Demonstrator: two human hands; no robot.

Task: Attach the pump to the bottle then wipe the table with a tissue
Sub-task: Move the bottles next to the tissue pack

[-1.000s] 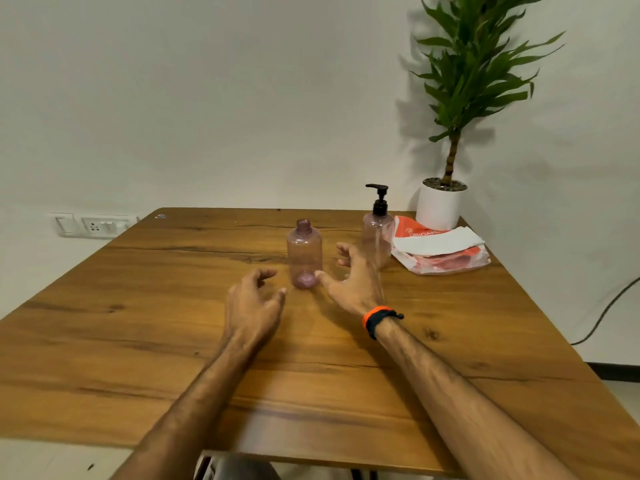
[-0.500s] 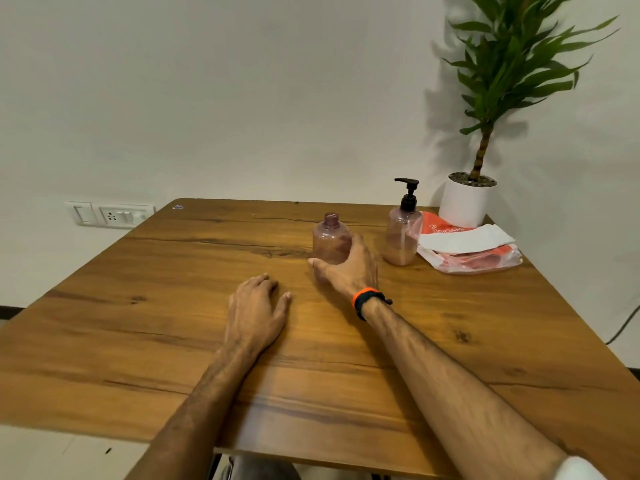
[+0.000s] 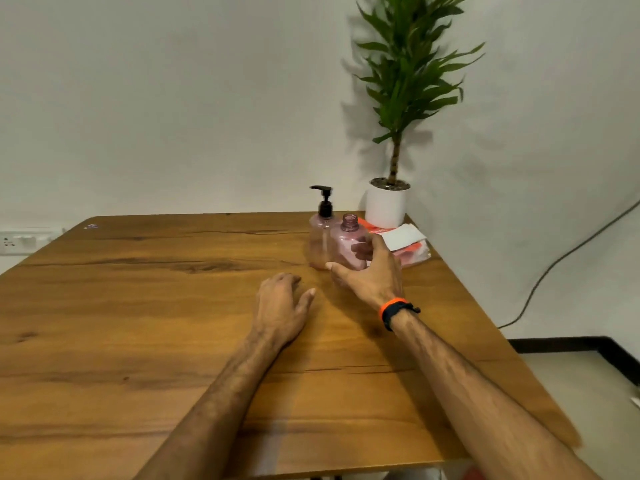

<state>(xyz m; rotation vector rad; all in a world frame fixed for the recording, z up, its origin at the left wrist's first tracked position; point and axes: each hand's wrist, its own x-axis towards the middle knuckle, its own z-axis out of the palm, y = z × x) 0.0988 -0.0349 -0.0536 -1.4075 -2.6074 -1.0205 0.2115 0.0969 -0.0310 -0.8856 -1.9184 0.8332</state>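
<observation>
My right hand (image 3: 372, 275) is gripping the open pink bottle (image 3: 348, 247) beside the pump bottle (image 3: 320, 233); my left hand (image 3: 280, 306) is lying released, flat on the wooden table (image 3: 138, 323).

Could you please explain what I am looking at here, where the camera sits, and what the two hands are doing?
There is no machine: a person wears a camera on the head, looking down at their own arms. The left hand rests flat on the wooden table. The right hand, with an orange wristband, grips an open pink bottle without a cap. Right behind it stands a second bottle with a black pump. Further back are a tissue pack and a potted plant.
</observation>
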